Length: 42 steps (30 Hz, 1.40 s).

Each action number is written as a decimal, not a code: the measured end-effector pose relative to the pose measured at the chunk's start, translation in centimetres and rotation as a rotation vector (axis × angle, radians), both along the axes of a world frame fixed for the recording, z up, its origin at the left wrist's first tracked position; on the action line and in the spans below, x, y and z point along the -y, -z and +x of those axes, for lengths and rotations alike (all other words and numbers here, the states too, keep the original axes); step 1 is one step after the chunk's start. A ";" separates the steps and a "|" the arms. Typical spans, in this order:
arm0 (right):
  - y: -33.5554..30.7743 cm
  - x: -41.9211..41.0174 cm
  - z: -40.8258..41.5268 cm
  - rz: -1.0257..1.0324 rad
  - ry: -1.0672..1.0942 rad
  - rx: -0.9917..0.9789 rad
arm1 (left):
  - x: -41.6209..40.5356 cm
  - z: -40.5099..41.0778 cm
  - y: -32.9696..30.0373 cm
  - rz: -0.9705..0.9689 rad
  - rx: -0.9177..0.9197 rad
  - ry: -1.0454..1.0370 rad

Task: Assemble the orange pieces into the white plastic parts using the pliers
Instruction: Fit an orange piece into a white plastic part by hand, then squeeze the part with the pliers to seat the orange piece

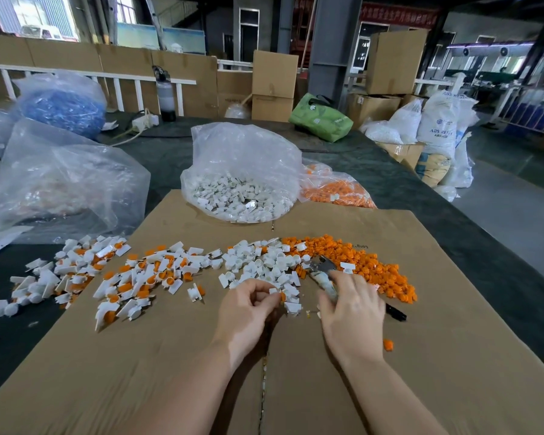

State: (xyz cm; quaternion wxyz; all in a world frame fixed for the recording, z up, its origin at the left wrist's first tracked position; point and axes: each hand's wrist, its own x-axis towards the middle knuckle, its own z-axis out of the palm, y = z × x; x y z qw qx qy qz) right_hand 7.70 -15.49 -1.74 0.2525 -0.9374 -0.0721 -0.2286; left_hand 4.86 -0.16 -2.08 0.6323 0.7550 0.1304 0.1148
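My left hand pinches a white plastic part with an orange piece at its fingertips, just below the heap of loose white parts. My right hand grips the pliers, whose metal jaws point up-left toward the white heap. A pile of loose orange pieces lies right of the pliers. Assembled white-and-orange parts are scattered to the left on the cardboard sheet.
A clear bag of white parts stands behind the piles, a bag of orange pieces to its right. Large clear bags lie at the left. A black marker and a stray orange piece lie right of my right hand.
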 end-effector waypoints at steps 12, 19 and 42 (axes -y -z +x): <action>-1.2 1.6 1.8 -0.298 0.194 -0.579 | 0.1 0.0 -0.6 -0.044 0.006 -0.002; -1.7 1.6 2.2 -0.287 0.188 -0.637 | 0.2 -0.1 -0.5 -0.050 -0.002 0.000; -6.6 -0.7 -0.4 0.274 -0.417 -0.924 | -1.3 2.0 -2.7 -0.344 -0.024 -0.134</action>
